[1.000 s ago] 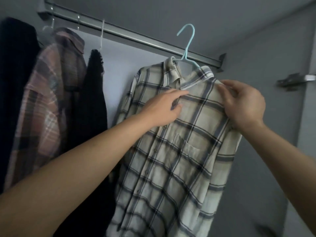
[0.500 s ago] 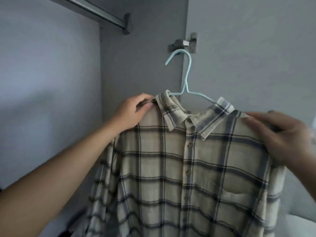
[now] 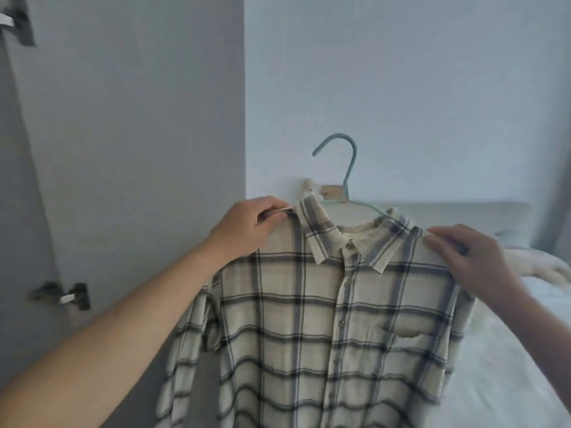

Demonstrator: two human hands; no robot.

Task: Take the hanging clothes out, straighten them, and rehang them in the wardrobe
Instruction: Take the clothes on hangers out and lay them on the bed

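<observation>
Left hand [image 3: 247, 225] and right hand [image 3: 469, 257] each pinch a shoulder of the cream-and-grey plaid button shirt [image 3: 324, 319], held between them. It hangs lengthwise downward, front facing the camera, on a pale blue plastic hanger [image 3: 349, 177], hook upward, before a white bed [image 3: 509, 350].

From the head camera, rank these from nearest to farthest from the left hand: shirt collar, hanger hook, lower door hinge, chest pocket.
1. shirt collar, just right of the left hand, which grips the shoulder.
2. hanger hook, up and right.
3. chest pocket, down on the far right.

The lower door hinge, down left, is too close to the pocket to rank.
</observation>
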